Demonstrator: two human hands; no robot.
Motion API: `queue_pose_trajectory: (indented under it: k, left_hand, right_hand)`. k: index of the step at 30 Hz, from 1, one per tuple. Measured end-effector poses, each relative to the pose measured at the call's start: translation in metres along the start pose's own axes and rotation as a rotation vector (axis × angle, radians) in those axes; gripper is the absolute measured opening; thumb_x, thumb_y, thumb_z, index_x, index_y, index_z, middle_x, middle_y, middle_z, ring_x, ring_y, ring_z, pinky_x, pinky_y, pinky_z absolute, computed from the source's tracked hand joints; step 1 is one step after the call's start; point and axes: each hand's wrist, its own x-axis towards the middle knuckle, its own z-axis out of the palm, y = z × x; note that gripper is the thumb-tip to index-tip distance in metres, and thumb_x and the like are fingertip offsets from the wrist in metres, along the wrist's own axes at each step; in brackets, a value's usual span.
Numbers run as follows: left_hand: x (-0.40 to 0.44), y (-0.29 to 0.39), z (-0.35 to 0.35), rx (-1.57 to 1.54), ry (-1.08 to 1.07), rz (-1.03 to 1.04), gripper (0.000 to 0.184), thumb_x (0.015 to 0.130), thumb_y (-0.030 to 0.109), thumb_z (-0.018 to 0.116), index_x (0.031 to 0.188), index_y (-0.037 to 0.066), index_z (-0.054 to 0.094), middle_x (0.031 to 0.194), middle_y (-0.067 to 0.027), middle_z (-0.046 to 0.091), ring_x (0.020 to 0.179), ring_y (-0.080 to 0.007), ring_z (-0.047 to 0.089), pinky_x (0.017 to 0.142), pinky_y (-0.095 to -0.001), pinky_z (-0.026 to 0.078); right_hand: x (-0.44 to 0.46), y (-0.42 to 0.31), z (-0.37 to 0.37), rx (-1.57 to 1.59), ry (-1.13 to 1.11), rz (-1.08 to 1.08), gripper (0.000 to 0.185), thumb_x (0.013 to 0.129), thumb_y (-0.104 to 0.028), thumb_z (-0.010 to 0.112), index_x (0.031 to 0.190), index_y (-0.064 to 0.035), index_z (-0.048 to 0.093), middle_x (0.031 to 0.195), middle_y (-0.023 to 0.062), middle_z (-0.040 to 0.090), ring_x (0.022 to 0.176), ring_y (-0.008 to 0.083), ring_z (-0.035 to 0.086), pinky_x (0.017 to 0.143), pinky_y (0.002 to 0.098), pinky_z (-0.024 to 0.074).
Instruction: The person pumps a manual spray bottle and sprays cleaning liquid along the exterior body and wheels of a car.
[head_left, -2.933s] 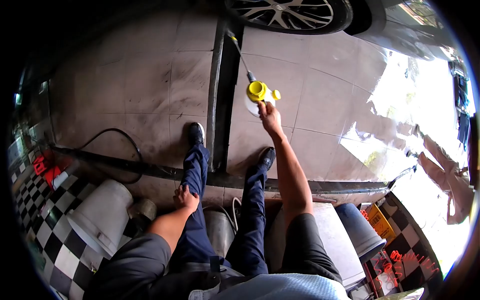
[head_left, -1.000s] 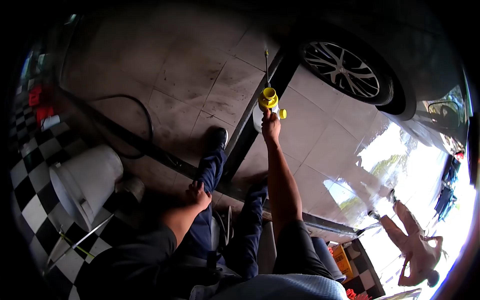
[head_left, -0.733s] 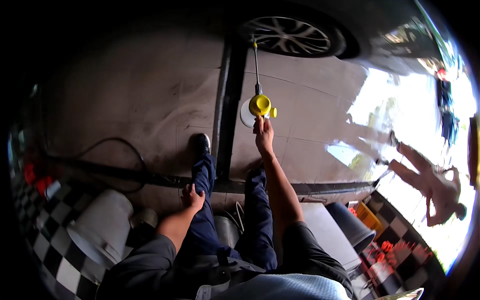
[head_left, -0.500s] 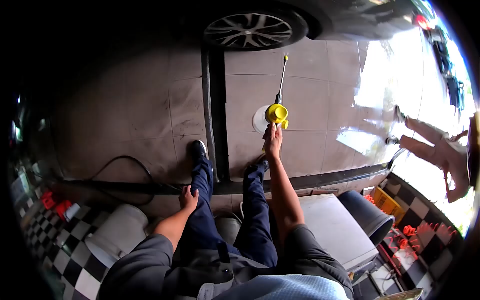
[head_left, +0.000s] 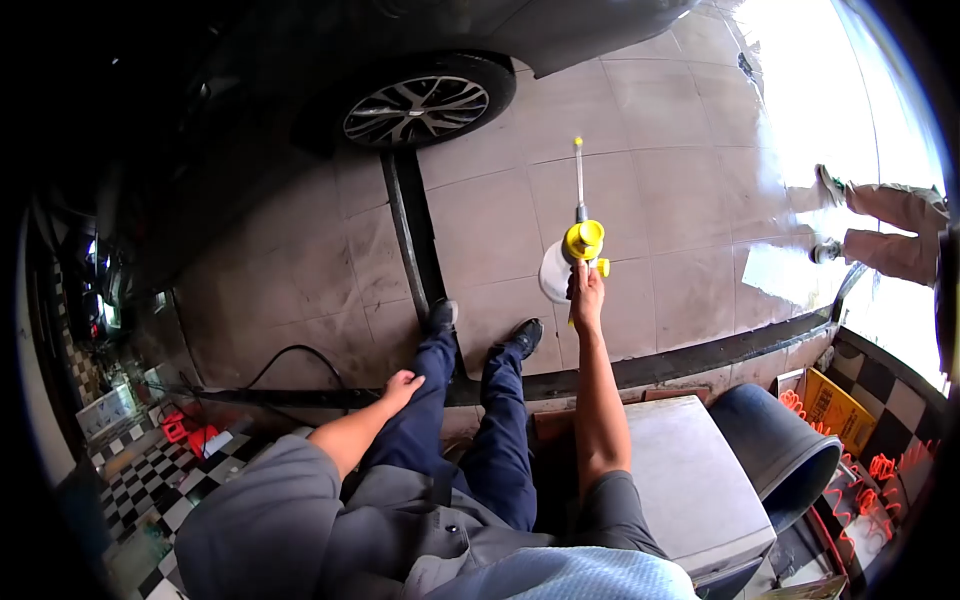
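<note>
My right hand (head_left: 587, 293) is closed around the handle of a pump sprayer, with my arm stretched out ahead. The pump sprayer (head_left: 584, 240) has a yellow head, a whitish tank and a long thin wand ending in a yellow tip. Its wand points away from me, over the tiled floor. By my left thigh is my left hand (head_left: 405, 384), holding nothing, its fingers loosely stretched and small in view. Beyond the sprayer, to the left, stands a dark car with a multi-spoke wheel (head_left: 416, 111).
A dark floor channel (head_left: 411, 225) runs from the wheel towards my feet. At right are a grey-topped box (head_left: 690, 480), a tipped dark bucket (head_left: 775, 450) and orange coiled hoses (head_left: 865, 500). A person's legs (head_left: 885, 230) show far right. A black hose (head_left: 290, 352) loops at left.
My view has shifted, so the car and wheel sit further left. My right hand still holds the sprayer, now further right in view. My left hand has lifted slightly from the knee.
</note>
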Motion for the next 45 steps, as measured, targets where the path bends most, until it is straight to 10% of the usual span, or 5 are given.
queue_pose_trajectory:
  k: [10,20,25,37,45]
  left_hand:
    - [0.016,0.17,0.051,-0.013,-0.269,0.049,0.038,0.081,0.039,0.065,0.094,0.002,0.066,0.088,-0.0089,0.067,0.083,-0.0176,0.062,0.076,-0.0307,0.048]
    - [0.068,0.284,0.073,0.031,-0.289,-0.036,0.044,0.082,0.043,0.064,0.097,0.002,0.067,0.089,-0.0089,0.068,0.082,-0.0181,0.062,0.077,-0.0324,0.048]
    - [0.066,0.317,0.063,0.0,-0.304,-0.161,0.041,0.085,0.04,0.063,0.096,0.0,0.066,0.085,-0.007,0.066,0.078,-0.0136,0.06,0.072,-0.0287,0.048]
    - [0.045,0.363,0.114,-0.36,-0.212,-0.526,0.049,0.084,0.044,0.064,0.102,-0.002,0.061,0.086,-0.0074,0.063,0.071,-0.015,0.059,0.067,-0.029,0.049]
    - [0.017,0.458,0.179,0.125,-0.125,-0.396,0.054,0.079,0.051,0.065,0.1,0.0,0.065,0.087,-0.0088,0.066,0.077,-0.0164,0.06,0.073,-0.0299,0.048]
  right_hand:
    - [0.017,-0.135,-0.061,-0.7,-0.119,-0.263,0.028,0.093,-0.027,0.056,0.076,-0.0047,0.054,0.059,-0.0051,0.046,0.051,0.0039,0.037,0.047,0.021,0.0301]
    - [0.128,-0.16,-0.099,-0.023,0.043,-0.038,0.027,0.097,-0.028,0.046,0.079,-0.0086,0.051,0.06,-0.0041,0.043,0.05,0.0054,0.039,0.045,0.0226,0.0325]
    - [0.188,-0.113,-0.095,-0.882,-0.127,-0.007,0.048,0.088,-0.047,0.053,0.079,0.0001,0.054,0.068,0.0219,0.056,0.065,0.0385,0.054,0.061,0.0452,0.0421]
    - [0.292,-0.084,-0.152,0.204,-0.191,0.074,0.018,0.096,-0.025,0.05,0.085,-0.011,0.05,0.066,-0.0058,0.042,0.058,0.0049,0.037,0.053,0.0217,0.0311]
    - [0.318,-0.168,-0.254,-0.835,-0.489,-0.033,0.045,0.087,-0.048,0.051,0.089,-0.0028,0.054,0.078,0.0225,0.06,0.077,0.0395,0.058,0.068,0.0453,0.0449]
